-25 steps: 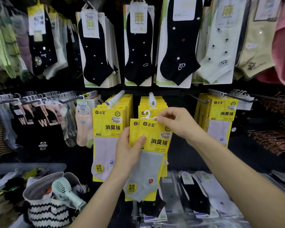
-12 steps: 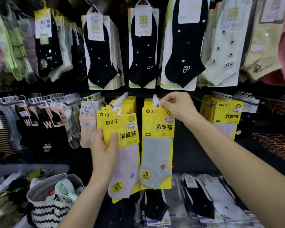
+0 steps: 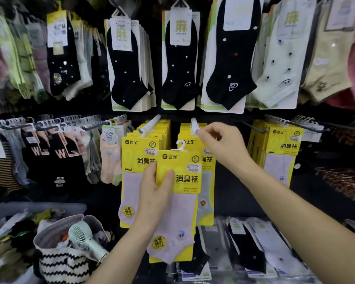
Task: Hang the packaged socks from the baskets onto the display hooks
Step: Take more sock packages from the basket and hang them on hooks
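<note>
A grey-sock pack [image 3: 206, 187] already hangs beneath the right hand [image 3: 219, 144], which pinches the white display hook [image 3: 193, 124] at its tip, while the pink-sock pack [image 3: 178, 218], gripped by its card in the left hand [image 3: 158, 191] just below that pinch, is not yet hung.

Glossy yellow card pack [image 3: 179, 173] carries a matt pink knit sock [image 3: 176, 226]; its hook [image 3: 180, 144] is smooth white plastic.

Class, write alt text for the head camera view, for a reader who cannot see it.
The left hand holds a yellow sock pack in front of a wall of socks, while the right hand pinches the top of a hung pack on a white hook.
</note>
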A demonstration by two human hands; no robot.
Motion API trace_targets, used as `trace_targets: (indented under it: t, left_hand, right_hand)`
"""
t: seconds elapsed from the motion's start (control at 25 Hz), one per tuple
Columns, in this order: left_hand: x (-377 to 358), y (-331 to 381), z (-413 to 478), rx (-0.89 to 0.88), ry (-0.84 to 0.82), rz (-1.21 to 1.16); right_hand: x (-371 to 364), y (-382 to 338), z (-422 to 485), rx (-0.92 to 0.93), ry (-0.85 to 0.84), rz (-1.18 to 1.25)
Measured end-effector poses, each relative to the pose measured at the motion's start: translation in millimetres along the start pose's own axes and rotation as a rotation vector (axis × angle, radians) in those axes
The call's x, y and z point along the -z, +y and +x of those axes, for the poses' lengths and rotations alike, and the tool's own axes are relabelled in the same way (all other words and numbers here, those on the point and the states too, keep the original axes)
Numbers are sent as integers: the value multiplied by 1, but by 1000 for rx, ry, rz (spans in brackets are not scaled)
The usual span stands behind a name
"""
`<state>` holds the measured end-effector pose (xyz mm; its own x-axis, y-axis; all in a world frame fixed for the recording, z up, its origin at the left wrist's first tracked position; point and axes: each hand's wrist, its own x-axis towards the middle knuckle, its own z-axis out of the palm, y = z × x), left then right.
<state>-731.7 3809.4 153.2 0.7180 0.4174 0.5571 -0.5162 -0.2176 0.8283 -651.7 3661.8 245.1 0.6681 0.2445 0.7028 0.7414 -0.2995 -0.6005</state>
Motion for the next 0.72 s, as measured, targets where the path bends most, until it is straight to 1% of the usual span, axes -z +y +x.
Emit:
trace_targets:
  t: [0.08, 0.16, 0.32, 0.44, 0.56, 0.72]
  left_hand:
    - [-14, -1, -2, 16, -42, 10]
    - [-26, -1, -1, 42, -64, 21]
    - [-39, 1, 14, 58, -31, -39]
    - [-42, 1, 31, 37, 41, 7]
    - [-42, -3, 37, 48, 114, 51]
    - [-44, -13, 33, 75, 137, 131]
  right_hand:
    - [2, 1, -8, -61, -172, 7]
    - [7, 6, -9, -106, -211, 25]
    - [13, 12, 10, -190, -115, 28]
    - [10, 13, 29, -204, -29, 28]
    - [0, 16, 36, -207, -38, 3]
    - [-9, 24, 32, -215, -24, 41]
